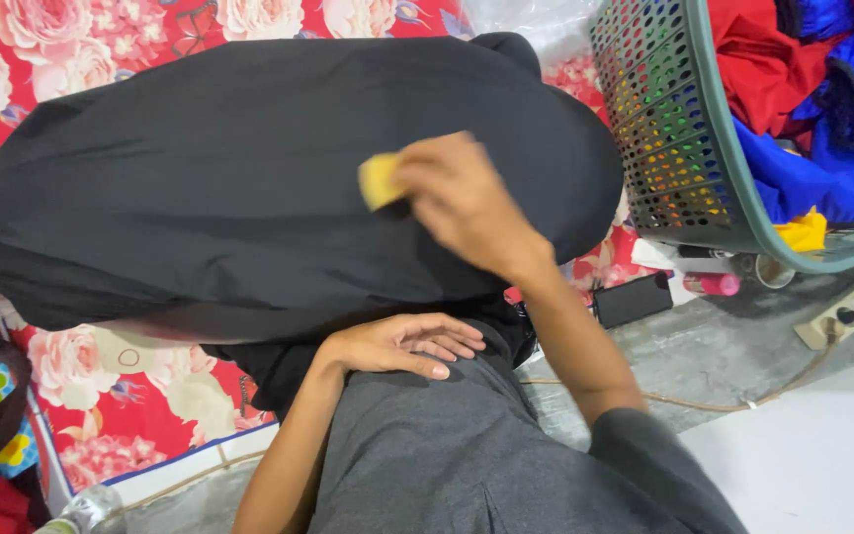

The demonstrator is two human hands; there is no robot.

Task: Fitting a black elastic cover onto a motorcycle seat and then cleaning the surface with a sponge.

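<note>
A large black cloth (pixel 229 178) lies spread over a red floral surface (pixel 121 396). My right hand (pixel 467 203) rests on the cloth near its right side, fingers closed on a small yellow piece (pixel 380 181) pressed against the fabric. My left hand (pixel 402 344) lies flat with fingers apart on my grey-clothed lap, at the cloth's lower edge, holding nothing.
A green perforated laundry basket (pixel 684 148) with red, blue and yellow clothes stands at the upper right. Below it lie a black flat object (pixel 633 300), a pink tube (pixel 712 285), a power strip (pixel 847 311) and a cord on the grey floor.
</note>
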